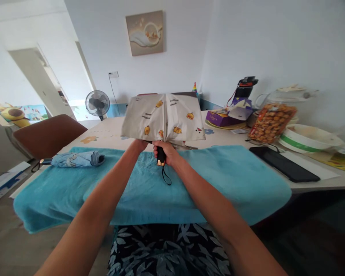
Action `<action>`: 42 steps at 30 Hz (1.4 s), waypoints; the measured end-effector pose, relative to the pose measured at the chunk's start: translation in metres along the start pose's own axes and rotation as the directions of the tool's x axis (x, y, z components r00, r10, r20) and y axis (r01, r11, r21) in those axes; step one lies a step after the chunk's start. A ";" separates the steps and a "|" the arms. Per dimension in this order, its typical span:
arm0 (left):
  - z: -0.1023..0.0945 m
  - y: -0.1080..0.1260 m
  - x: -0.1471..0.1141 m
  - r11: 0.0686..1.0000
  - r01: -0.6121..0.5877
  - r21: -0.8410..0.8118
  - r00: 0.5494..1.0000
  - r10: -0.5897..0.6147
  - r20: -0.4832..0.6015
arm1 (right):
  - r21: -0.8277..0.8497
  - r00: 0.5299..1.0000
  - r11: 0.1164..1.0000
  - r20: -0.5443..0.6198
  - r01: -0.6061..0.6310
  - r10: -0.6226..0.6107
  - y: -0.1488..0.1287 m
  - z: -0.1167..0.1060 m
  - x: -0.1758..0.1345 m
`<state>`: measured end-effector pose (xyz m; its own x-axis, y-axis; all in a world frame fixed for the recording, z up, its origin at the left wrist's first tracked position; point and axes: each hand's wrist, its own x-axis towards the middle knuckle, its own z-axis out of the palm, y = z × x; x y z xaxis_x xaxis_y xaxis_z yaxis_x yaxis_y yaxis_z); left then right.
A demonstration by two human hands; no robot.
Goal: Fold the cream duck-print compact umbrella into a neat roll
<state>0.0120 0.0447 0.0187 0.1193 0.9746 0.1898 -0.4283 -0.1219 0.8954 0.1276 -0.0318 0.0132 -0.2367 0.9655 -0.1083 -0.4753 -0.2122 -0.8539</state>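
A partly spread folding umbrella (149,119), cream with small orange cartoon figures and dark lettering, is held up over the table in front of me. My right hand (167,152) is closed around its black handle, which has a gold-coloured end and a dangling wrist loop. At the canopy's lower left edge is my left hand (140,145), touching the fabric from beneath; its fingers are hidden there. A second umbrella (76,159), light blue, lies rolled up and strapped on the left part of the turquoise towel (218,180).
On the table's right side are a black phone (284,163), a snack jar (273,120), a white-and-green bowl (301,140) and a purple box (222,118). Beyond the left end stand a brown chair (47,134) and a fan (97,103).
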 end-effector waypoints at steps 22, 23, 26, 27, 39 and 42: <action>-0.001 0.004 -0.038 0.967 0.204 -0.154 0.979 -0.204 0.016 | 0.110 0.994 0.993 -0.093 -0.040 0.050 -0.004 -0.012 0.006; -0.001 0.004 -0.038 0.966 0.217 -0.137 0.976 -0.217 0.017 | 0.101 0.993 0.994 -0.102 -0.042 0.053 -0.004 -0.012 0.006; -0.001 0.002 -0.038 0.982 0.171 -0.080 0.984 -0.173 -0.029 | 0.074 0.991 0.997 -0.128 -0.035 0.044 -0.004 -0.012 0.007; -0.001 0.001 -0.038 0.991 0.126 -0.056 0.989 -0.129 -0.070 | 0.070 0.990 0.997 -0.131 -0.033 0.042 -0.004 -0.012 0.007; 0.003 -0.006 -0.054 0.566 -0.198 0.800 0.886 0.453 -0.100 | 0.180 0.990 0.983 -0.127 -0.029 0.053 -0.006 -0.017 0.010; 0.003 -0.011 -0.056 0.284 -0.324 0.902 0.840 0.525 0.136 | 0.181 0.992 0.983 -0.117 -0.032 0.054 -0.006 -0.018 0.011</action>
<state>0.0126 -0.0093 -0.0008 -0.0032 0.7291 0.6844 0.6479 -0.5198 0.5568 0.1432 -0.0171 0.0078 -0.1611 0.9636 -0.2135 -0.6129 -0.2673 -0.7436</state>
